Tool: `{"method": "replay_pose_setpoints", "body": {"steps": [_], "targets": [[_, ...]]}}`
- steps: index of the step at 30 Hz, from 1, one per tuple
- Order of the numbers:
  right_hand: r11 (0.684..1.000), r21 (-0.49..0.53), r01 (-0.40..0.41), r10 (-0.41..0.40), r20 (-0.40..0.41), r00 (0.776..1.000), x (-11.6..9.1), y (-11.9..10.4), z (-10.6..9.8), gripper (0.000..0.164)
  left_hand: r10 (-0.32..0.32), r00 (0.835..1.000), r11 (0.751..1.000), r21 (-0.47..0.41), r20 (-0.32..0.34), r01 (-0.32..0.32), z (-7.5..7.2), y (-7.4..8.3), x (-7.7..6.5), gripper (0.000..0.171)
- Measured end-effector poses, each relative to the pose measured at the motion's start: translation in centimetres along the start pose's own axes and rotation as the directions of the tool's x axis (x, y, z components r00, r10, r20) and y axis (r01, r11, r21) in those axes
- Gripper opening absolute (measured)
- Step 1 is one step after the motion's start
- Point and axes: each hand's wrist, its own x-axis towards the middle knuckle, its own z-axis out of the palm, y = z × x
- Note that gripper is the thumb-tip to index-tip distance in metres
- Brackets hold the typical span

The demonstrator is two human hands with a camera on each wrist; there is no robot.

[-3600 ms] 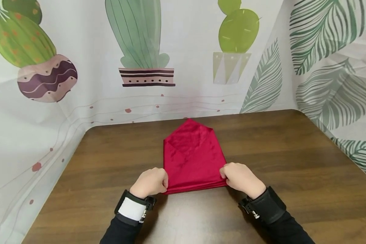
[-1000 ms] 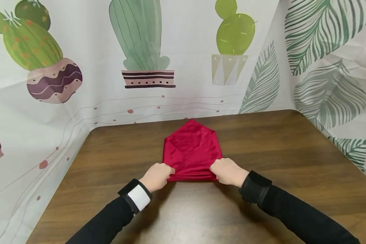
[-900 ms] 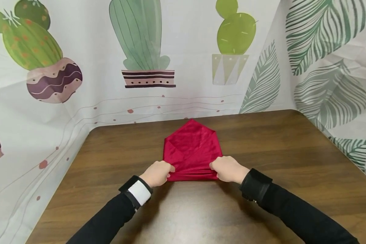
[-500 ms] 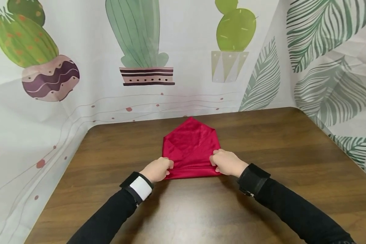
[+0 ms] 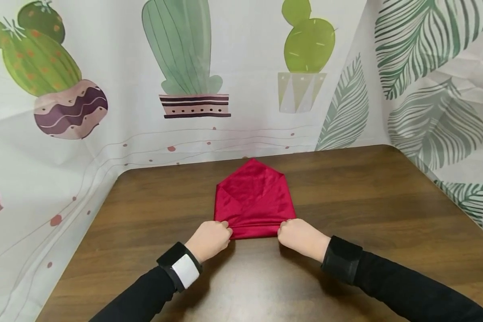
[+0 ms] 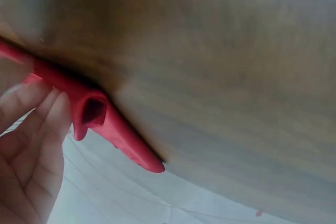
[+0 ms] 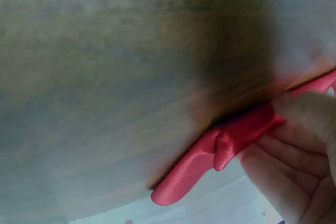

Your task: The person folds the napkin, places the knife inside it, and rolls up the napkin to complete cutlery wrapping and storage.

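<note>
A shiny red cloth (image 5: 252,197) lies folded on the wooden table, its pointed end away from me and its near edge turned over into a narrow band. My left hand (image 5: 210,240) grips the left part of that band with curled fingers. At the band's right part, my right hand (image 5: 303,239) does the same. From the left wrist, the end of the red cloth (image 6: 93,109) shows as a small hollow roll beside the left fingers (image 6: 50,108). The right wrist view has the cloth's folded end (image 7: 223,148) sticking out beyond the pinching right fingers (image 7: 278,156).
The brown wooden table (image 5: 370,201) spreads out around the cloth on all sides. Behind its far edge hangs a white backdrop (image 5: 249,67) printed with cacti and leaves. Dark straps (image 5: 342,259) circle both wrists.
The cloth's near edge, flat at first, is now folded over away from me. Both hands have moved inward from the corners, and most recently a little back toward me.
</note>
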Motion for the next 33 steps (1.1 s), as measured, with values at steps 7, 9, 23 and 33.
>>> {"method": "replay_pose_setpoints", "body": {"steps": [7,9,23,33], "targets": [[1.0,0.002,0.015,-0.015,-0.003,1.0,0.2,0.1,0.5,0.021,0.012,0.999,1.0,-0.003,0.04,-0.011,0.2,-0.7,-0.4,0.016],[1.0,0.018,0.025,-0.025,-0.001,1.0,0.3,0.3,0.5,0.02,0.022,0.999,1.0,0.006,0.044,-0.022,0.3,-0.7,-0.4,0.014],[0.82,0.531,-0.215,0.134,0.187,0.973,0.4,3.7,0.9,0.008,-0.053,0.986,0.966,-0.243,0.155,0.09,0.6,-2.2,0.8,0.018],[0.684,0.597,-0.419,0.234,0.363,0.902,2.0,5.0,1.2,0.006,-0.157,0.93,0.804,-0.504,0.334,0.316,0.7,-3.9,1.8,0.016]]}}
